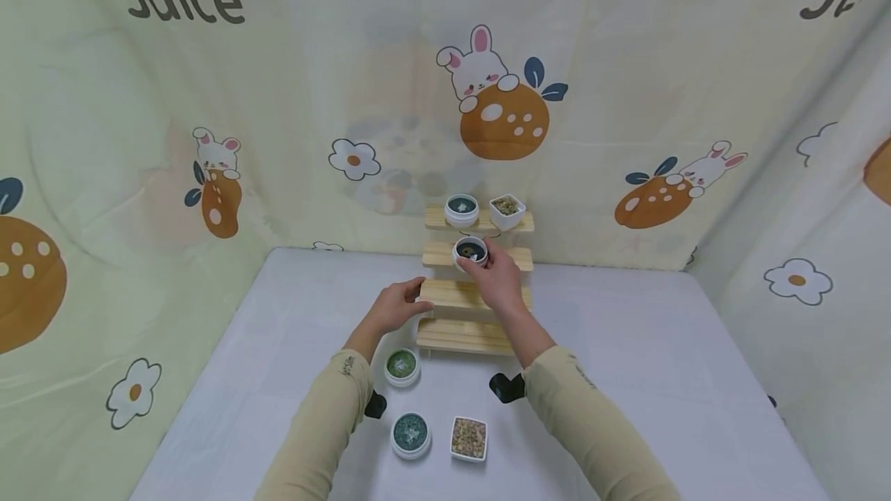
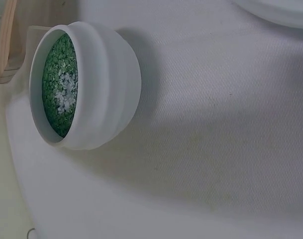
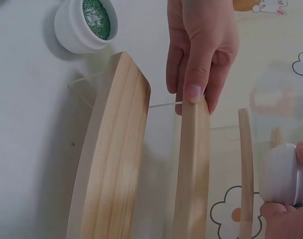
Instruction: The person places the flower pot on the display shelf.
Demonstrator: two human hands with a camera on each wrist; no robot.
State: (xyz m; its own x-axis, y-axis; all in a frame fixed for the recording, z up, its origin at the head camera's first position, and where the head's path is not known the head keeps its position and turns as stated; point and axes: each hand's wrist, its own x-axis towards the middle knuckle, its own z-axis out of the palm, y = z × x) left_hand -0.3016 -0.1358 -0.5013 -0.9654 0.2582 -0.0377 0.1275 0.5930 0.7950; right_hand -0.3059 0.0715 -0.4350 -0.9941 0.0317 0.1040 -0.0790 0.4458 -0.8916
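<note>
A stepped display stand [image 1: 462,337] of pale wooden boards on clear supports stands at the back of the table. My right hand [image 1: 500,278] pinches a small white round pot [image 1: 470,263] with dark contents between thumb and fingers, at the second board from the top. The same pot [image 3: 280,174] appears on its side at the right edge of the right wrist view. My left hand [image 1: 397,306] holds the left end of the third board down, its thumb [image 3: 193,93] pressed on the board's edge. The left wrist view does not show the left hand.
On the top board sit a round pot [image 1: 462,211] and a square dish [image 1: 507,211]. A green-filled pot [image 2: 96,84] stands in front of the stand. Nearer me are a teal-filled pot [image 1: 411,434] and a square dish of brownish bits [image 1: 469,439]. A patterned curtain [image 1: 390,83] hangs behind.
</note>
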